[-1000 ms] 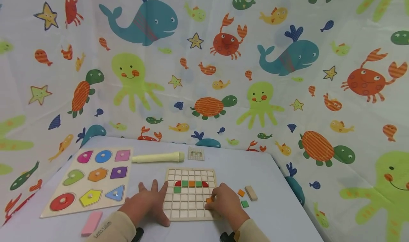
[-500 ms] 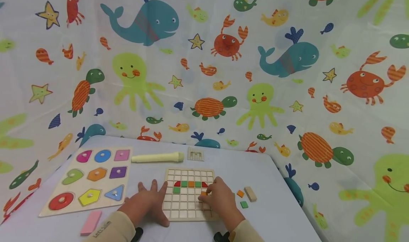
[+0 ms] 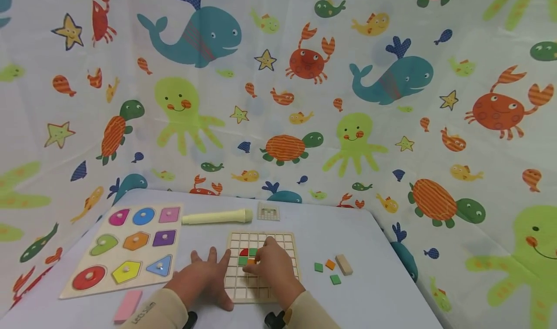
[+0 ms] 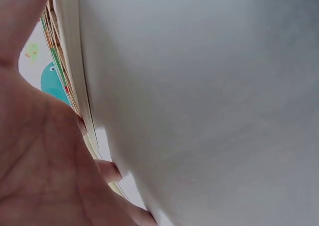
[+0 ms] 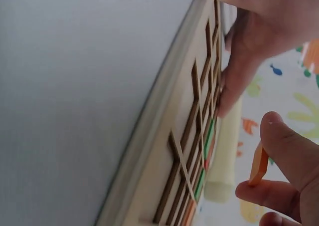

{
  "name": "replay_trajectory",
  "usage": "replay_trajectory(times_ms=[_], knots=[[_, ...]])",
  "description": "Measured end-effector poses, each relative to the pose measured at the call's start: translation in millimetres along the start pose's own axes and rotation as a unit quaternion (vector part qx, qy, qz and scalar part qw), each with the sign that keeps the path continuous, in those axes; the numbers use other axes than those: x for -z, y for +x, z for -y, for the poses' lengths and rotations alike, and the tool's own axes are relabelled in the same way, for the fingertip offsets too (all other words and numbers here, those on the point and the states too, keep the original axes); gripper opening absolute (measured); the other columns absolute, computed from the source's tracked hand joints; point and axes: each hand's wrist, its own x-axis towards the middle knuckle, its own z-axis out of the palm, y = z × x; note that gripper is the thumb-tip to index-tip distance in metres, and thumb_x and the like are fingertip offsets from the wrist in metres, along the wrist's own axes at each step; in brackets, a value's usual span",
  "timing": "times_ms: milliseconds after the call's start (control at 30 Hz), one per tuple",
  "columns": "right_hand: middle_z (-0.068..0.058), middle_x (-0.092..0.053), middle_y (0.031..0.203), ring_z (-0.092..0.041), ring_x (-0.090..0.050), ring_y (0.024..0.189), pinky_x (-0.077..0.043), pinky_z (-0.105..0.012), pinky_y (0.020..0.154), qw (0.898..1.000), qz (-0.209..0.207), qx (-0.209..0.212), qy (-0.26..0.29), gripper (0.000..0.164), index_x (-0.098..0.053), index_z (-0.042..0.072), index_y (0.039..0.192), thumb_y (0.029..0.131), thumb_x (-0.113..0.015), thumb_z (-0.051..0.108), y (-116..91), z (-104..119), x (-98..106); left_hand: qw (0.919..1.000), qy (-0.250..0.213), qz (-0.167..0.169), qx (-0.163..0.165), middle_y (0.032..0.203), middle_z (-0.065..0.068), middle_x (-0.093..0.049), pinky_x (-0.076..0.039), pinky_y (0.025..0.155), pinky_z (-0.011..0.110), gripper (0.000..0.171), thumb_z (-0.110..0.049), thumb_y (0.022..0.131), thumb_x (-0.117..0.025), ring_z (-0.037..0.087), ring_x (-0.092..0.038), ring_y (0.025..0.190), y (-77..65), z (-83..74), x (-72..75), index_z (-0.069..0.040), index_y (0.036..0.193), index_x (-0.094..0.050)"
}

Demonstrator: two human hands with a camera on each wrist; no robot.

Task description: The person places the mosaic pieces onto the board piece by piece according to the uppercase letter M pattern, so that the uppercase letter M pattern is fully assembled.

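A wooden grid board (image 3: 243, 294) lies on the table. Spread along its left edge, my left hand (image 3: 204, 276) has fingertips and thumb touching the side. My right hand (image 3: 276, 268) is over the board, pinching a small orange tile (image 5: 258, 163) between thumb and finger. In the right wrist view that tile is apart from the grid. Near it in the grid sit a red rounded tile (image 3: 244, 252) and green tiles (image 3: 243, 261). The right hand hides the row's right part in the head view. The left wrist view shows mostly my palm and the table.
Right of the board lie loose green tiles (image 3: 335, 279), an orange tile (image 3: 330, 264) and a wooden block (image 3: 344, 264). A shape puzzle (image 3: 143, 270) lies left, with a pink block (image 3: 128, 307) before it. Behind are a pale yellow stick (image 3: 217, 217) and a small beige grid piece (image 3: 268, 211).
My right hand has moved left across the board with the orange tile, uncovering a green tile on the table at right. The left hand has stayed at the board's left edge.
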Motion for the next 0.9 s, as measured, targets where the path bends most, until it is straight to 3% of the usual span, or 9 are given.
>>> replay_trajectory(times_ms=[233, 433, 733, 900], knots=[[0.003, -0.058, 0.094, -0.011, -0.051, 0.065, -0.054, -0.025, 0.065, 0.995, 0.014, 0.044, -0.091, 0.045, -0.077, 0.015, 0.067, 0.075, -0.093, 0.057, 8, 11, -11, 1.0, -0.004, 0.0, 0.005, 0.173, 0.029, -0.021, -0.023, 0.099, 0.098, 0.139, -0.069, 0.053, -0.099, 0.074, -0.009, 0.151, -0.2, -0.9, 1.3, -0.02, 0.166, -0.033], [0.003, -0.061, 0.096, -0.013, -0.053, 0.067, -0.058, -0.027, 0.069, 0.99, 0.034, 0.05, -0.13, 0.043, -0.082, 0.017, 0.076, 0.072, -0.094, 0.058, 15, 19, -15, 0.9999, -0.007, 0.005, 0.014, 0.173, 0.027, -0.021, -0.021, 0.102, 0.097, 0.139, -0.069, 0.053, -0.099, 0.073, -0.009, 0.152, -1.1, 0.2, 3.2, -0.022, 0.166, -0.034], [0.003, -0.06, 0.09, -0.012, -0.053, 0.066, -0.058, -0.028, 0.068, 0.989, 0.043, 0.057, -0.129, 0.043, -0.082, 0.017, 0.078, 0.073, -0.094, 0.058, 14, 23, -13, 0.9997, -0.01, 0.008, 0.019, 0.174, 0.026, -0.02, -0.021, 0.101, 0.097, 0.14, -0.071, 0.052, -0.098, 0.073, -0.009, 0.152, 1.8, 0.4, 1.4, -0.024, 0.167, -0.033], [0.004, -0.056, 0.086, -0.013, -0.052, 0.067, -0.054, -0.029, 0.065, 0.994, 0.044, 0.036, -0.093, 0.037, -0.078, 0.016, 0.074, 0.081, -0.092, 0.049, 13, 22, -5, 0.9998, -0.007, 0.008, 0.018, 0.174, 0.026, -0.02, -0.022, 0.1, 0.098, 0.14, -0.071, 0.052, -0.098, 0.073, -0.008, 0.152, 2.8, 1.1, 1.7, -0.023, 0.167, -0.033]])
